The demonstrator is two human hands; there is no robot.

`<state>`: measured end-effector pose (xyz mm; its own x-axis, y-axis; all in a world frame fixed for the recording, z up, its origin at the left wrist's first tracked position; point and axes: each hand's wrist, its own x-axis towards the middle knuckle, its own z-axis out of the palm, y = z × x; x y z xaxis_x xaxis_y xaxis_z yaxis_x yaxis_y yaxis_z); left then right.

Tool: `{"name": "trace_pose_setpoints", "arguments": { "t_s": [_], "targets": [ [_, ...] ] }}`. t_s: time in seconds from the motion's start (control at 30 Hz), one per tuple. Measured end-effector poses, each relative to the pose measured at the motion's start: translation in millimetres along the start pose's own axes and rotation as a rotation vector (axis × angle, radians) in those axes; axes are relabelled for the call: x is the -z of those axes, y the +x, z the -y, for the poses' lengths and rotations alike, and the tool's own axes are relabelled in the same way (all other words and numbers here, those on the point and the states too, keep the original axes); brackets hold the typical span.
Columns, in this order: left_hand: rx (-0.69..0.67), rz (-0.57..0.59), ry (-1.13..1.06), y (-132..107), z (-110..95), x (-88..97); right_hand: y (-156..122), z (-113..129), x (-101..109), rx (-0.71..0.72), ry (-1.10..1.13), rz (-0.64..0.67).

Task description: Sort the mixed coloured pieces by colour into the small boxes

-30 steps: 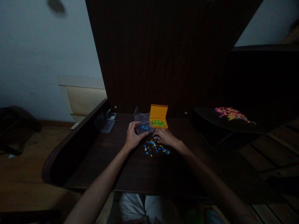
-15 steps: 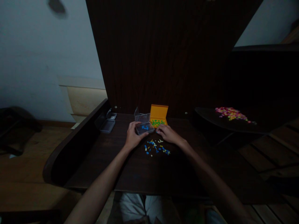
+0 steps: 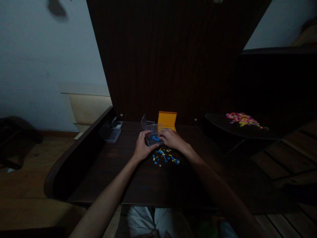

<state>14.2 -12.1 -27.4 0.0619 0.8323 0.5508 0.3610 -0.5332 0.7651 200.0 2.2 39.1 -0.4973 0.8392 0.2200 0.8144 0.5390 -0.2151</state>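
From above, in dim light, we see two bare hands working at a dark wooden desk (image 3: 106, 178). The left hand (image 3: 143, 145) grips an open clear box (image 3: 150, 142) by its left side, thumb along the near edge. The box sits around the middle of the desk, with a small cluster of blue pieces (image 3: 155, 138) inside. The right hand (image 3: 172, 138) reaches over the box's right side, fingers bent together; we cannot tell whether they pinch a piece.

We judge the work to be partway along: some blue pieces are in the box, but a loose scatter (image 3: 165, 156) of blue, yellow and cream pieces on the near side is left, with plenty of blue among it. Behind the right hand stands an open yellow box (image 3: 167, 117), its contents mostly hidden from us. Another clear box (image 3: 113, 135) lies well apart at the left.
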Motion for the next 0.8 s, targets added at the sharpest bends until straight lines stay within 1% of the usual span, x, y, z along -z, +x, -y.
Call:
{"name": "trace_pose_setpoints", "arguments": {
  "t_s": [0.1,0.2,0.27,0.4,0.47,0.57,0.73,0.8],
  "targets": [
    [0.014,0.006,-0.01,0.5,-1.3,0.4,-0.5,0.8,3.2,0.0,-0.031,0.058],
    [0.024,0.015,-0.023,1.2,-2.3,0.9,-1.7,-0.3,4.5,0.008,-0.015,0.057],
    [0.036,0.012,-0.022,1.5,-1.9,1.1,-3.6,-1.2,5.0,0.017,0.014,0.02],
    [0.055,-0.021,-0.007,2.2,1.2,1.2,-14.1,-2.0,5.9,0.067,0.125,-0.097],
    [0.067,-0.045,-0.006,2.9,2.5,1.5,-22.5,-2.3,4.7,0.094,0.176,-0.115],
    [0.079,-0.076,0.008,4.3,2.9,2.4,-35.4,-2.7,-0.6,0.098,0.195,-0.06],
    [0.094,-0.087,0.012,5.0,2.6,3.6,-45.8,0.6,-14.5,0.05,0.119,0.141],
    [0.096,-0.085,0.005,4.5,3.1,3.7,-46.1,3.6,-18.4,0.022,0.08,0.187]
  ]
}}
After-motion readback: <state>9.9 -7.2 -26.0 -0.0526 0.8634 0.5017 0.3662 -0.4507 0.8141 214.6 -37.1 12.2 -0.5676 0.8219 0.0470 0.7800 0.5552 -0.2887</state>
